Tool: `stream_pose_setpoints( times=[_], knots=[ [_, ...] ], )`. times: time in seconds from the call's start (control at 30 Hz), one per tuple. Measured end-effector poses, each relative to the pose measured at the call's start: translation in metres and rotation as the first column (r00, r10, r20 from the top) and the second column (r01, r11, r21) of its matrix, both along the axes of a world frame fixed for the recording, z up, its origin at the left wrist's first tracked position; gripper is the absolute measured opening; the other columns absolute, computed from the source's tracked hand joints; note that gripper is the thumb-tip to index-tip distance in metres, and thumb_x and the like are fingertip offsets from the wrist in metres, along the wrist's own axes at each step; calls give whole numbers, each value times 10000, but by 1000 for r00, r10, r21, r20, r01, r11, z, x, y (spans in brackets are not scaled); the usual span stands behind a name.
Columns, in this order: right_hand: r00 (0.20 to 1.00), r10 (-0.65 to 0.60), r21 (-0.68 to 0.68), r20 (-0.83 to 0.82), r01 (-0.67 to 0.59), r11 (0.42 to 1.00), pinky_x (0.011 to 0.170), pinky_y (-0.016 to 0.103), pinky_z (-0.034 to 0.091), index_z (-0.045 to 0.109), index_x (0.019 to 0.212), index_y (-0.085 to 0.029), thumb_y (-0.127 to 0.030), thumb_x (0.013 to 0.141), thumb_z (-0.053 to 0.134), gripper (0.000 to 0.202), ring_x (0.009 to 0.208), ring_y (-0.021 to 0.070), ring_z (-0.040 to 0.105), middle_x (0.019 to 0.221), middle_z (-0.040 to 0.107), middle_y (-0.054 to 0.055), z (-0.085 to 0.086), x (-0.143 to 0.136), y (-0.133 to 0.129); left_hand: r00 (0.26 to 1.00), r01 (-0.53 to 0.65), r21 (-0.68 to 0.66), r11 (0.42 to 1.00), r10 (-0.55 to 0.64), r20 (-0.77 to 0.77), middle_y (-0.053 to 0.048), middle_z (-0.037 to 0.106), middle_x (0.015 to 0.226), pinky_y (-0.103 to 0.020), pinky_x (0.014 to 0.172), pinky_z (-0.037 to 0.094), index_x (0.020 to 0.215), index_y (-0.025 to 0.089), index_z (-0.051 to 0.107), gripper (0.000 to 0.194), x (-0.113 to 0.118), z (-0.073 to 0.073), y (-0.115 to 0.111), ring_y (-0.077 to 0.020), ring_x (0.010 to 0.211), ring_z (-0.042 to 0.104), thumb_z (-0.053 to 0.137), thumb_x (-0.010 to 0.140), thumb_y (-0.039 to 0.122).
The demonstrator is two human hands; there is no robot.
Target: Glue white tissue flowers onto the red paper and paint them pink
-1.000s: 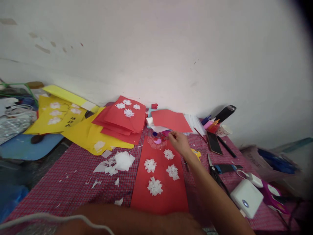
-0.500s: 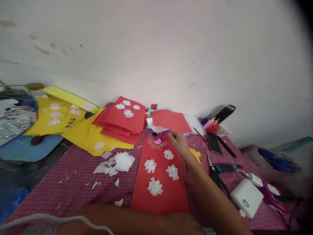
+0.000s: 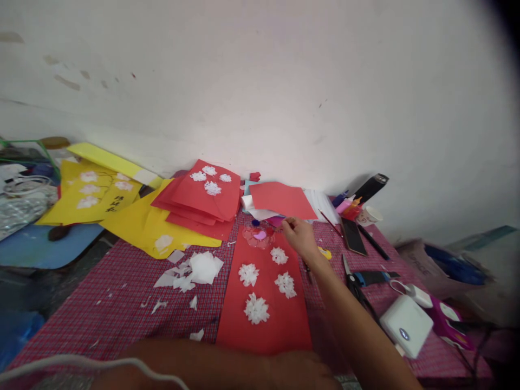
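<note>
A sheet of red paper [image 3: 270, 319] lies lengthwise in front of me, with several white crumpled-paper flowers [image 3: 257, 309] on it. At its far end sits a clear flower-shaped palette [image 3: 252, 238] with pink paint [image 3: 260, 235] in the middle. My right hand [image 3: 300, 236] is closed in a pinch just right of the palette; what its fingertips hold is too small to make out. Across the near end of the sheet lies my left hand [image 3: 303, 371], seemingly flat, its fingers dim and partly cut off by the frame's bottom.
White paper scraps [image 3: 205, 267] lie left of the sheet. Stacked red papers [image 3: 195, 203] and yellow papers [image 3: 142, 227] are behind them. At the right are scissors [image 3: 354, 284], a phone [image 3: 354, 236], paint bottles [image 3: 352, 206] and a white box [image 3: 407, 325]. A white cable [image 3: 97, 364] crosses the lower left.
The view has shifted slightly. My right hand stays beside the palette, its wrist a little turned, and now covers more of the yellow object behind it. My left hand stays put.
</note>
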State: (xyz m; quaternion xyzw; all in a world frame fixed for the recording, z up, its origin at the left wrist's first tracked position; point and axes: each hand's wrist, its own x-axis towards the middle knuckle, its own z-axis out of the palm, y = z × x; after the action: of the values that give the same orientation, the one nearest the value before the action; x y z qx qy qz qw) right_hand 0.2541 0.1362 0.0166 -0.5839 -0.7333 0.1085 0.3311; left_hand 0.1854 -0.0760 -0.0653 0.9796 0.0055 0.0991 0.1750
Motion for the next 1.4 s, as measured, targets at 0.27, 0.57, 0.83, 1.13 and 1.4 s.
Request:
stream_pose_setpoints(
  times=[0.27,0.57,0.83,1.13,1.4],
  knots=[
    [998,44,4,46,-44,999,581,285,379,710,777,-226,-300,920,503,262,644,207,651,703,729,37,-5,-5,0,999,36,-33,999,-37,-19,-52,743,852,-286,630,536,928,134,692,149,0,-2,2,-185,780,716,628,922,269],
    [994,83,-9,73,-83,997,606,268,386,722,826,-218,-291,940,488,270,670,192,665,738,739,28,-4,-8,0,1000,20,27,999,-20,-4,-33,753,883,-289,658,535,1017,179,693,143,-2,-3,-1,-181,841,709,633,929,273],
    [986,54,-12,159,-53,999,574,276,333,710,795,-209,-267,920,501,249,640,195,637,718,731,53,8,-8,-3,1000,7,7,1000,-6,-15,-23,750,918,-286,668,524,1001,227,687,112,-1,-7,-1,-187,846,714,609,926,252],
    [984,42,-19,175,-39,999,557,274,306,674,755,-214,-261,910,505,235,599,180,616,658,702,30,11,-10,-6,999,33,-21,999,-33,6,-54,745,881,-294,660,529,1035,130,690,191,0,-6,1,-194,830,711,588,925,249],
    [983,29,-27,181,-24,999,563,278,300,683,751,-208,-269,918,498,257,621,187,622,687,712,48,12,-10,-2,998,16,-27,1000,-15,59,-52,747,891,-295,666,533,893,190,674,82,1,-18,-2,-186,818,707,623,915,251]
  ],
)
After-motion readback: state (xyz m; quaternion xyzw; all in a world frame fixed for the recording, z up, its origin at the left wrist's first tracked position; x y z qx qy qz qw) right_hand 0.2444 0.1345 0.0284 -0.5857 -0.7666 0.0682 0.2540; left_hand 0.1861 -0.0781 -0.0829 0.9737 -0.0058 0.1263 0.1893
